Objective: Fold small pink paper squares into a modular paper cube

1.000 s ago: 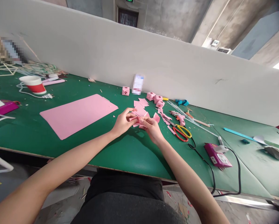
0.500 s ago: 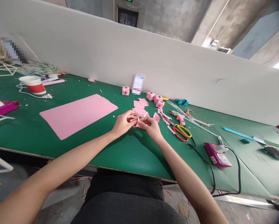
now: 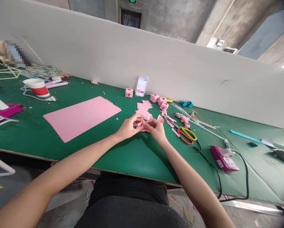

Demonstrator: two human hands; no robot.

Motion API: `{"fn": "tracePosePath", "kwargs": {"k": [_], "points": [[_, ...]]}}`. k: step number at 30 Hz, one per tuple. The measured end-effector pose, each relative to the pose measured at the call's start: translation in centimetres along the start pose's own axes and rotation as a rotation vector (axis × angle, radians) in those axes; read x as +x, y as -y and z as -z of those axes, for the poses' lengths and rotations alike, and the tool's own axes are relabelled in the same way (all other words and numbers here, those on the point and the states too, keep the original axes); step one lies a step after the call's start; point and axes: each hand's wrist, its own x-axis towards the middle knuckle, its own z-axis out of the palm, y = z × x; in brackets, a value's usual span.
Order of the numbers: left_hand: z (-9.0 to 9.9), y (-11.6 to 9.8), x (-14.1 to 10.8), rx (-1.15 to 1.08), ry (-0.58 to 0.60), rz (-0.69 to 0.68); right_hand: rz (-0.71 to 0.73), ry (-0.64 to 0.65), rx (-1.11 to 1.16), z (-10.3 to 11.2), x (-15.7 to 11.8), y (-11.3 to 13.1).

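Note:
Both my hands meet over the green table, pinching a small folded piece of pink paper (image 3: 140, 125) between fingertips and thumbs. My left hand (image 3: 129, 127) is closed on its left side, and my right hand (image 3: 157, 128) grips it from the right. Fingers hide much of the piece. Just beyond lie flat pink paper pieces (image 3: 143, 109) and a curled pink piece (image 3: 160, 119). Finished-looking pink paper cubes with dark diamond openings stand behind, one cube (image 3: 129, 92) apart and several others grouped near another cube (image 3: 154, 98).
A large pink sheet (image 3: 82, 118) lies to the left, with a paper cup (image 3: 39, 87) beyond. On the right are scissors (image 3: 186, 134), a pink glue gun (image 3: 184, 120), and a purple power strip (image 3: 224, 158) with a black cord. A grey partition (image 3: 108, 53) runs behind the table (image 3: 132, 161).
The whole view has shifted slightly, so things sit a little farther right. Both hands still hold the pink piece, with the fingers slightly rearranged around it.

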Motion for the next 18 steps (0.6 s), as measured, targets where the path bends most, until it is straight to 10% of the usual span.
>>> {"fn": "tracePosePath", "kwargs": {"k": [18], "points": [[0.03,0.28,-0.04,0.114,-0.048,-0.044,0.155,0.005,-0.407,-0.39,-0.39,-0.33]]}}
